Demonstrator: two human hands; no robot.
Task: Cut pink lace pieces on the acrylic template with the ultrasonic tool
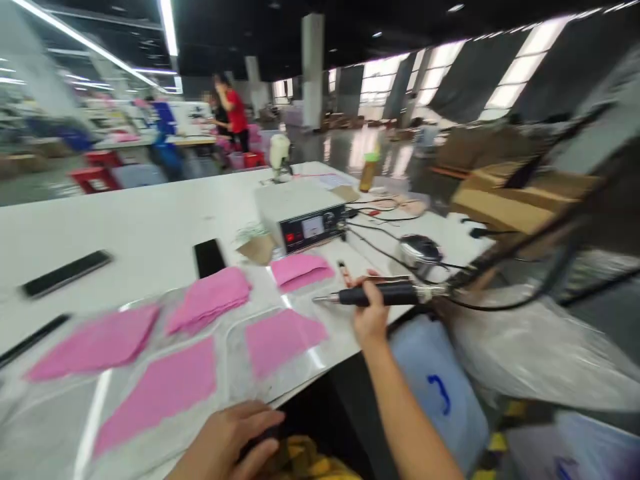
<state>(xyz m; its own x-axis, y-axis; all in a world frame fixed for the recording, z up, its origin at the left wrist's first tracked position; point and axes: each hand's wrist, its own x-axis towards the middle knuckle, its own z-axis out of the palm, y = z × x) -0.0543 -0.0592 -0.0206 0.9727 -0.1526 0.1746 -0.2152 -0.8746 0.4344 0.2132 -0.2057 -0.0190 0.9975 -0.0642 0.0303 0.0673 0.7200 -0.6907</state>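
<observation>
My right hand (373, 315) grips a black corded handpiece (377, 294) with a pointed metal tip. The tip points left, above the table between two pink fabric pieces. My left hand (233, 441) is at the table's front edge, fingers loosely bent and apart, with nothing seen in it. Nearest to it lie a flat pink piece (163, 393) and another pink piece (285, 339), each within a clear plastic sheet (200, 413). Behind these are a stack of pink pieces (210, 300), a pink piece at left (95, 343) and a folded pink piece (301, 270).
A control box (313, 227) with a lit display stands at the back. Cables run right past a round metal object (420, 252). Black phones (209, 257) lie on the white table (150, 227). A bottle (369, 172) stands behind. Cartons and bags fill the right side; people stand far off.
</observation>
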